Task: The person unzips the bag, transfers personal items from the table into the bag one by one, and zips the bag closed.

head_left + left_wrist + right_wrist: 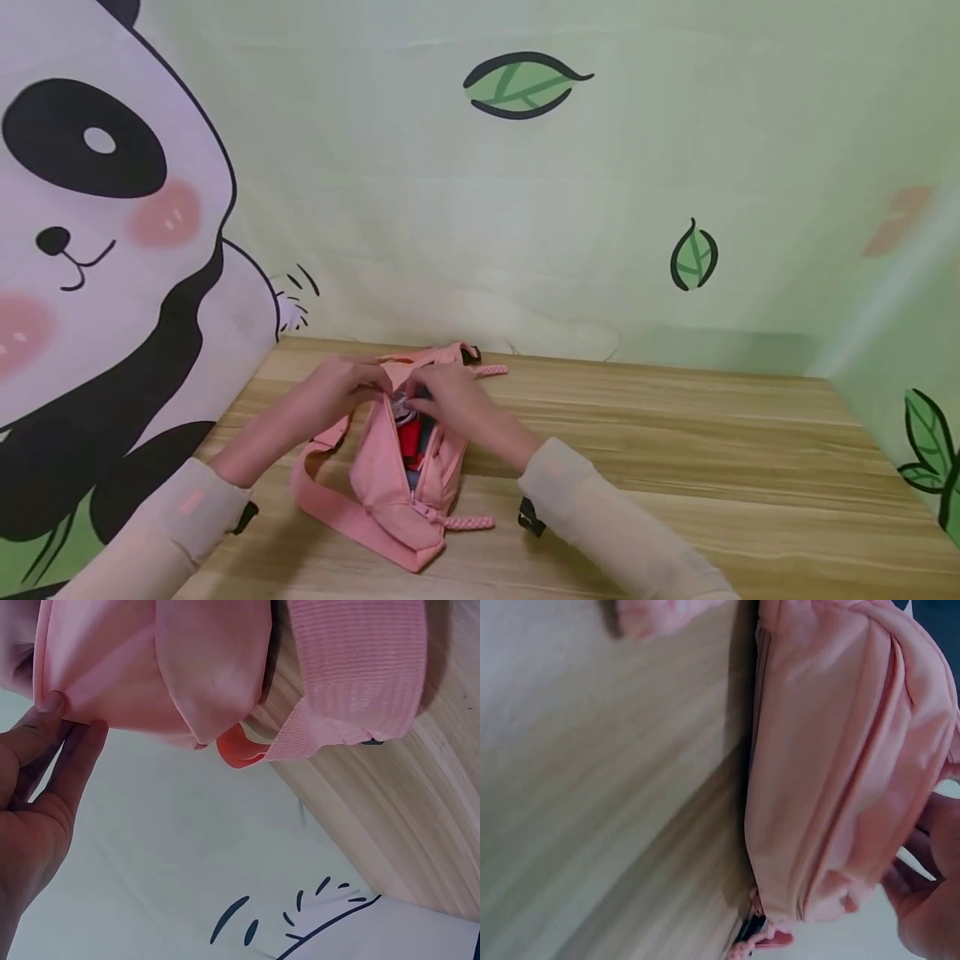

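Note:
A pink waist bag point(375, 454) stands on the wooden table with its zip open along the top. Finger and thumb of my left hand point(348, 385) pinch the edge of the opening at its far end; the left wrist view shows this left hand point(52, 757) gripping the pink fabric. Across the opening, my right hand point(450, 396) reaches in with its fingertips on a small clear, silvery thing point(402, 408). Something red point(410, 442) lies deeper in the bag. In the right wrist view the right hand point(930, 889) is partly hidden behind the bag's side.
The bag's wide strap point(337, 508) loops over the wooden table point(637, 450) on the left. A braided zip pull point(468, 523) sticks out at the near end, another braided pull point(491, 370) at the far end. A printed cloth wall point(600, 208) rises behind the table.

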A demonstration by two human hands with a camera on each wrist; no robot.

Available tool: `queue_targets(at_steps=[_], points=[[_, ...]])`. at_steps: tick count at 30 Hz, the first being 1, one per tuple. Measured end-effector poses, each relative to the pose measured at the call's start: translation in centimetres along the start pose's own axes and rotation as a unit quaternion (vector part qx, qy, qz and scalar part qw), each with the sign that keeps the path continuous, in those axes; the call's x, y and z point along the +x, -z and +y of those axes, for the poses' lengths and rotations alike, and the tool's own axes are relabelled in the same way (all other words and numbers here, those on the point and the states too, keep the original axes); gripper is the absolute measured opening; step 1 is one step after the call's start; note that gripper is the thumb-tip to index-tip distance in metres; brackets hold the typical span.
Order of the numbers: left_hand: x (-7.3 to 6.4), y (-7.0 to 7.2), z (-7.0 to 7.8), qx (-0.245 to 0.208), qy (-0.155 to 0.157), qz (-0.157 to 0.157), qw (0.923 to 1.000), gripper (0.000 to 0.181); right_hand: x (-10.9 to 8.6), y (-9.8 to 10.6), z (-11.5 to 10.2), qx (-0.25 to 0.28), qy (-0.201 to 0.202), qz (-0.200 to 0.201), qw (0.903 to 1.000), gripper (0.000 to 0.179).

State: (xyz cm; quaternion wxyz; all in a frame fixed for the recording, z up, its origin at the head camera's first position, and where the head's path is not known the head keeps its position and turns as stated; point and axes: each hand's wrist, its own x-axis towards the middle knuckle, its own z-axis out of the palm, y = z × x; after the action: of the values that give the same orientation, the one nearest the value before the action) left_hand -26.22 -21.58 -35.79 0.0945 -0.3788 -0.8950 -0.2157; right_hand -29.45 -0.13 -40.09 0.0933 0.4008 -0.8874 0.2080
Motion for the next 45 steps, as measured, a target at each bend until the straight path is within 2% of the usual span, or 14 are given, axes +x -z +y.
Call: queue_targets(at_steps=[3, 7, 9, 12, 14, 16, 19, 22, 27, 30, 34, 38, 42, 45], points=[[0.1, -0.1, 0.0, 0.002, -0.002, 0.006, 1.0000, 0.019, -0.1, 0.3, 0.1, -0.059, 0.018, -0.016, 0.9980, 0.015], [0.3, -0.7, 0.0, 0.005, -0.013, 0.012, 0.9998, 0.019, -0.1, 0.1, 0.0, -0.178, 0.080, -0.031, 0.9804, 0.022], [0.5, -1.2, 0.0, 0.005, -0.017, 0.013, 0.9998, 0.018, -0.3, 0.1, 0.0, -0.195, 0.091, -0.031, 0.9761, 0.024], [0.6, -1.7, 0.2, 0.006, -0.016, 0.017, 0.9997, 0.017, -1.0, 0.5, 0.0, -0.145, 0.068, -0.026, 0.9868, 0.023], [0.7, -1.9, 0.4, 0.003, -0.013, 0.015, 0.9998, 0.017, -1.7, 1.1, 0.0, -0.092, 0.018, -0.014, 0.9955, 0.020], [0.7, -2.1, 0.7, 0.004, -0.005, 0.014, 0.9999, 0.017, -2.6, 1.6, -0.2, -0.044, -0.052, 0.005, 0.9976, 0.017], [0.7, -2.5, 1.1, 0.011, 0.007, 0.022, 0.9997, 0.018, -3.7, 1.9, -0.4, 0.033, -0.159, 0.006, 0.9866, 0.017], [0.8, -3.2, 1.4, 0.034, 0.005, 0.044, 0.9985, 0.017, -4.1, 1.4, -0.4, 0.117, -0.205, -0.013, 0.9717, 0.020], [1.0, -4.5, 2.1, 0.054, -0.003, 0.075, 0.9957, 0.017, -3.9, 0.5, 0.1, 0.215, -0.192, -0.021, 0.9574, 0.008], [0.9, -5.1, 2.4, 0.055, 0.007, 0.087, 0.9947, 0.018, -3.7, 0.6, 0.3, 0.261, -0.192, -0.002, 0.9461, 0.008], [0.6, -5.7, 2.7, 0.046, 0.042, 0.108, 0.9922, 0.023, -3.6, 0.9, 0.2, 0.299, -0.189, 0.004, 0.9354, 0.009], [0.1, -5.9, 2.5, 0.045, 0.044, 0.110, 0.9920, 0.022, -4.0, 0.7, 0.2, 0.295, -0.174, -0.017, 0.9395, 0.012], [-0.5, -5.4, 2.6, 0.038, 0.018, 0.079, 0.9960, 0.019, -5.0, 1.1, 0.3, 0.278, -0.140, -0.020, 0.9502, 0.016], [-1.4, -4.8, 3.4, 0.021, 0.023, 0.061, 0.9977, 0.027, -6.3, 2.1, 0.1, 0.261, -0.120, -0.019, 0.9577, 0.018]])
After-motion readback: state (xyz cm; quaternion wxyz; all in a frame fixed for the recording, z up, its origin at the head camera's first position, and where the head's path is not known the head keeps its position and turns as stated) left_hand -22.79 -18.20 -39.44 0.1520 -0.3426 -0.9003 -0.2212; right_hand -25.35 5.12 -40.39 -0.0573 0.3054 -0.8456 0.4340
